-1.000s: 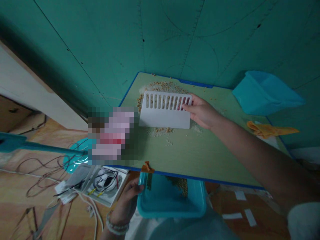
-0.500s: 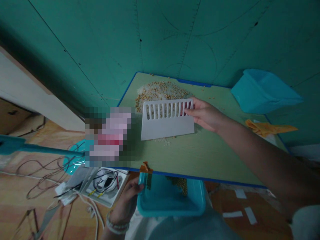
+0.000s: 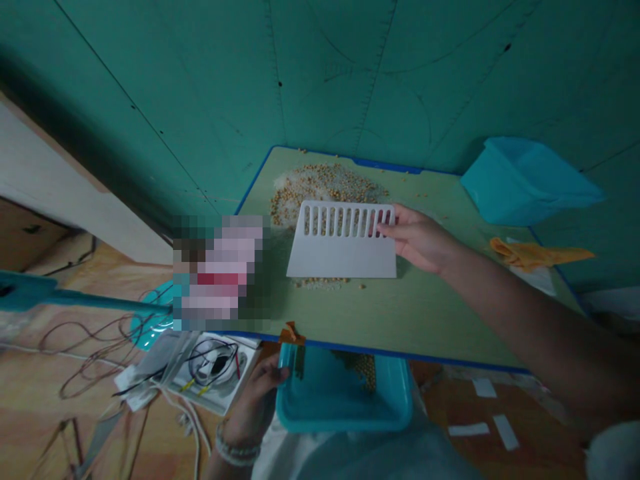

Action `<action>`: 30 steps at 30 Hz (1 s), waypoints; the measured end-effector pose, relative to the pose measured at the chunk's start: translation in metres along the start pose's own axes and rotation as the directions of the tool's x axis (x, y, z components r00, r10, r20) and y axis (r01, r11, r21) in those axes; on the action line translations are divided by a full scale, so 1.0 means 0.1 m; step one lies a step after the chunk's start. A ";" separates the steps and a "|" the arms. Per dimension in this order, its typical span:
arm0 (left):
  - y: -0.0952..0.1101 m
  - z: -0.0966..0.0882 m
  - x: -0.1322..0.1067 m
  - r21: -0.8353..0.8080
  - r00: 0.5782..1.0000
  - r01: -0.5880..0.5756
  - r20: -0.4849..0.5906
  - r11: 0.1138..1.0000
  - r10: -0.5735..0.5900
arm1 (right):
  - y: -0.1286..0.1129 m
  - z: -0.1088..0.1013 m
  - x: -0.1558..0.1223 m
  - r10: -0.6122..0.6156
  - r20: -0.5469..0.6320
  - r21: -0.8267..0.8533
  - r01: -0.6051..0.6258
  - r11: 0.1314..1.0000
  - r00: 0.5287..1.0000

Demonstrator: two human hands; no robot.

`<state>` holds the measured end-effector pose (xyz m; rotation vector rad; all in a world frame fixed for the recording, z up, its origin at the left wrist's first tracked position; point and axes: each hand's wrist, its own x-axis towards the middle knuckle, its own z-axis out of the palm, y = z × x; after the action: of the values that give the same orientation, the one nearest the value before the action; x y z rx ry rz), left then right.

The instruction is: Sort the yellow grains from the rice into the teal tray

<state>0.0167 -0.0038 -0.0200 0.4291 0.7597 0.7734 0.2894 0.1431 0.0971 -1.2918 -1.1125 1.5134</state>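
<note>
Your outstretched right hand (image 3: 420, 241) pinches one end of a flat white slotted scraper (image 3: 345, 257); your left hand (image 3: 263, 383), thumb inward, grips a rectangular turquoise plastic tub (image 3: 345, 421).

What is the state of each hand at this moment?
Left hand: closed on the left rim of the rectangular turquoise plastic basin.
Right hand: closed, holding the flat white slotted plastic scraper by its right end.

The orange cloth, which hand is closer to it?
Right. The right hand is left of the orange cloth, over the table, gripping the white scraper. The left hand is farther off, past the table's near edge, at the blue tub's left side.
</note>
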 end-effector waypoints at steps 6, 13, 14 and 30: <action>0.02 0.02 0.01 0.020 1.000 -0.002 -0.002 1.000 0.002 | 0.05 0.00 -0.04 0.023 -0.049 0.075 -0.019 0.997 0.999; 0.02 0.02 0.03 0.022 1.000 -0.004 0.019 1.000 0.003 | 0.07 0.01 -0.13 0.057 -0.036 0.103 -0.053 0.993 0.998; 0.02 0.02 0.03 0.023 1.000 -0.006 0.012 1.000 0.005 | 0.08 0.00 -0.14 0.056 -0.042 0.108 -0.051 0.993 0.998; 0.06 0.07 0.05 0.033 0.998 -0.052 0.019 0.998 0.052 | 0.21 -0.06 -0.34 0.087 -0.027 0.140 -0.083 0.987 0.996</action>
<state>0.0214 0.0032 -0.0143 0.4869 0.7482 0.8053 0.2989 0.1051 0.0845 -1.2779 -0.9240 1.5970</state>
